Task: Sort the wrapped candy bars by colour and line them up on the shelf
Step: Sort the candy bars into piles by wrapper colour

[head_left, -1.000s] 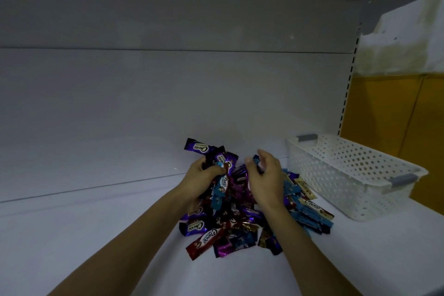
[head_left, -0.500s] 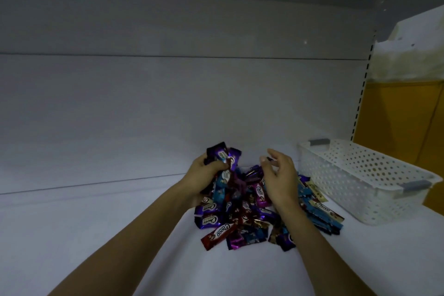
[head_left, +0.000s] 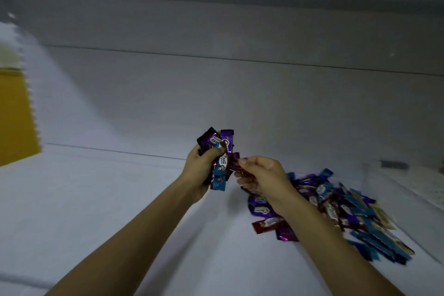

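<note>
The left hand (head_left: 200,172) is raised over the shelf (head_left: 96,199), up and to the left of the pile (head_left: 336,209) of loose wrapped bars. Its fingers (head_left: 215,152) are curled tight round a mixed bundle (head_left: 222,149) of purple, blue and dark red bars standing roughly upright in the fist. The right hand (head_left: 264,175) sits between the bundle and the pile, thumb and forefinger pinching one end of a dark red bar (head_left: 235,163). That bar touches the bundle's pile-facing side, its long axis slanting from the pinch toward the left hand; whether it is going in or coming out cannot be told. No colour row lies on the shelf yet, so sorting looks barely begun. The bare shelf left of the pile is nearer the left hand, the likelier one to set bars down there. One bundled bar reads "Choco" in white script; print on the pile is too blurred to read.
</note>
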Demonstrator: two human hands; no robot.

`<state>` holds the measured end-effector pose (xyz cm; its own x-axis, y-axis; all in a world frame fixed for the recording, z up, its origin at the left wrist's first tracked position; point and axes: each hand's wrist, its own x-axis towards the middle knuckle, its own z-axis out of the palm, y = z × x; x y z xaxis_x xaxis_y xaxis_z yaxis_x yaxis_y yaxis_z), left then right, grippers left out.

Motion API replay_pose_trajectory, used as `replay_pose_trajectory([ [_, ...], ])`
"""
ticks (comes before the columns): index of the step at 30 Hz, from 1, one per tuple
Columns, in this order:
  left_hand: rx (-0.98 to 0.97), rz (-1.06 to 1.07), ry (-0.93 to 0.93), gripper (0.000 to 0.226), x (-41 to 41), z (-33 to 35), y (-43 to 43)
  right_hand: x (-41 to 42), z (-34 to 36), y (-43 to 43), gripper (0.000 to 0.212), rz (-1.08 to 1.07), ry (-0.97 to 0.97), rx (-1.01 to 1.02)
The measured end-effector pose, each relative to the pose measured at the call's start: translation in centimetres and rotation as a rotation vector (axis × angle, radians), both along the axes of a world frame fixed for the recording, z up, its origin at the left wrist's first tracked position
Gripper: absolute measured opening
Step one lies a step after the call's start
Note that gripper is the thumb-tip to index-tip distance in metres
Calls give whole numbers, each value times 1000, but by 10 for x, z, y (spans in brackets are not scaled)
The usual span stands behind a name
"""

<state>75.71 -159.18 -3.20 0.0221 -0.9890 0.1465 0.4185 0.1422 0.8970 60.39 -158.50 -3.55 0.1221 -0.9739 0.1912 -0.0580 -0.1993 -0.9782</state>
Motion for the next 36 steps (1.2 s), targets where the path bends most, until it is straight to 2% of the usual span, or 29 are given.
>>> replay_pose_trajectory([
  [4, -23, 123, 63, 17, 56, 1, 7, 68, 9, -11, 12, 4, -30, 28],
  [10, 32, 268, 50, 21, 166, -29, 7, 184, -15, -35, 14, -23, -108, 164],
  [16, 84, 234, -50, 24, 250, -44, -2, 229, -37, -68, 12, -214, -225, 269],
  [18, 88, 191, -70, 24, 264, -45, -11, 235, -42, -78, 13, -290, -210, 263],
  [22, 91, 102, -186, 20, 287, -43, -33, 234, -55, -98, 11, -459, 119, 96],
  [25, 76, 30, -253, 26, 300, -48, -48, 225, -64, -105, 9, -468, 302, 37],
  [28, 48, -9, -247, 31, 305, -61, -60, 216, -64, -113, 34, -445, 487, 25],
  [31, 26, -24, -173, 29, 308, -68, -70, 201, -51, -112, 35, -513, 820, -11],
  [34, 26, -6, -127, 28, 308, -72, -74, 191, -37, -100, 56, -321, 1001, 171],
  [36, 21, 4, -121, 30, 307, -72, -75, 192, -34, -93, 58, -181, 1071, 264],
])
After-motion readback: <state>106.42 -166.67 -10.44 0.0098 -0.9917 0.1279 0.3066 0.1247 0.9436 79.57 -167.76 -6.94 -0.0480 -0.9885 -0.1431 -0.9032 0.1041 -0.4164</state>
